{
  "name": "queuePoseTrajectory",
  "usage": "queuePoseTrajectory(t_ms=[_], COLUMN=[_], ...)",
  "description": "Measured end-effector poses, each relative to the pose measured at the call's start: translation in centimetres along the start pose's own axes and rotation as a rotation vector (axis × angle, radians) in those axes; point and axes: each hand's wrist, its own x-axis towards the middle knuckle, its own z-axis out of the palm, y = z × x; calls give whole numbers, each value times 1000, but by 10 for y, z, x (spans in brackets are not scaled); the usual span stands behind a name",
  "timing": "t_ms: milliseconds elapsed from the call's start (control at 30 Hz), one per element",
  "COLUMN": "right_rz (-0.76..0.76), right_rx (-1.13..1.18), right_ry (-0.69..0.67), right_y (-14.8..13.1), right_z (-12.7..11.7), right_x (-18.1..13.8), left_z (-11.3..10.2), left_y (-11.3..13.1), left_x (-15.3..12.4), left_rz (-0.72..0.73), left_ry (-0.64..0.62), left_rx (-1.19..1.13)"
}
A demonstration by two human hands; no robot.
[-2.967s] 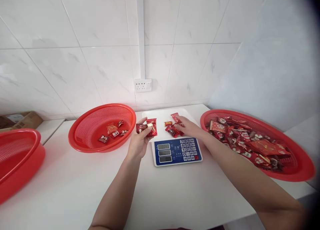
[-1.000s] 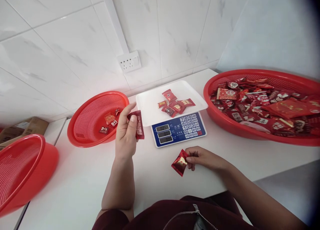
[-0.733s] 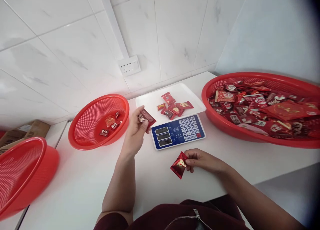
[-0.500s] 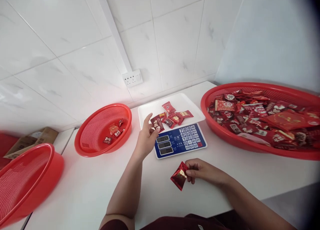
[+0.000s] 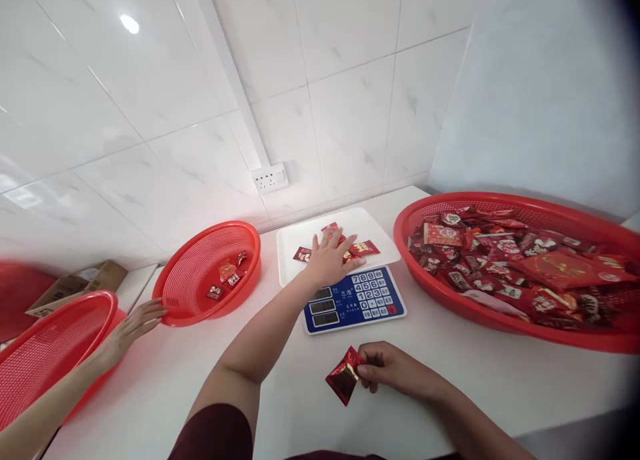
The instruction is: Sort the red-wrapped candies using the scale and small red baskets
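My left hand (image 5: pixel 327 259) reaches over the white tray (image 5: pixel 291 265) of a digital scale, fingers spread and palm down on several small red candy packets (image 5: pixel 365 248). It hides some of the packets and part of the scale's display. Below the tray is the scale's blue keypad panel (image 5: pixel 350 307). Nearer to me, above the white table, my right hand (image 5: pixel 385 368) is closed, pinching one shiny red candy packet (image 5: pixel 344 375) by its edge.
A wide red basket (image 5: pixel 450 307) heaped with red packets stands at the right. Left of the scale is a round red basket (image 5: pixel 175 273) holding a few packets; another person's hand (image 5: pixel 137 327) touches its rim. Another red basket (image 5: pixel 30 353) and a cardboard box (image 5: pixel 107 277) are further left.
My left hand has moved from the tray's front-left corner onto the packets, its pinch now spread, and the packet it held lies on the tray. Another person's hand has entered from the left.
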Motion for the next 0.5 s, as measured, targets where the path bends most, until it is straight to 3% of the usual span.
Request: queuePoseTrajectory(t_ms=[100,200,333,500], right_rz=[-17,-14,0,1], right_rx=[8,5,-23,-74], right_ry=[12,32,26,24], right_y=[2,1,-2,-2], right_z=[1,2,4,6], right_x=[-1,-2,-3,-4], left_z=[5,8,3,-14], left_y=[3,1,-10,-35], left_x=[20,28,22,2], left_rz=[22,-1,-68,-95], left_ry=[-62,-48,19,16], left_rx=[57,95,102,54])
